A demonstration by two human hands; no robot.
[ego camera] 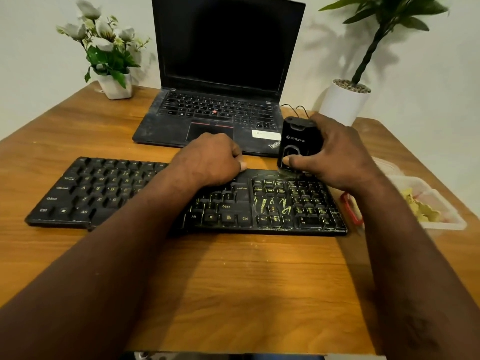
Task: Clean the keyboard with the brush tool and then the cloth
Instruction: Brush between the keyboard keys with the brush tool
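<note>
So: brush point(294, 141) is a small black plastic block, bristles down, sitting at the far right corner of the keyboard point(117, 188), over the numpad. Looks light and rigid with a smooth shell, so probably a bit slippery. Hold it by the sides, as it's held now. Right hand point(340, 157) wraps it, thumb on the near face, the other fingers point(315, 123) round the top and far side. Bristles are mostly hidden, likely soft, so light pressure should do.

Keyboard is flat, black and stiff-looking, lying across the surface point(233, 281). Probably light enough to skid under a sideways stroke. Left hand point(210, 162) sits on its far edge near the middle, fingers curled into a fist with nothing seen in them, so it looks like it's pinning the board. Yellow grit point(275, 203) is smeared over the arrow keys and numpad; the left half looks cleaner. Brushing stage, I'd say, and not far in. No cloth that I can pick out.

Surface is wood-grain and slick-looking, with a few specks on it. Red loop point(350, 209) lies just beside the keyboard's right end, and next to that is a clear tub point(441, 203) with something yellow in it; can't tell what.

Behind is an open laptop point(223, 74), screen dark and deck dusty, near the keyboard. A thin cable point(298, 108) runs behind the brush. Flower pot point(114, 84) far left, white plant pot point(342, 102) far right, plain wall behind.
</note>
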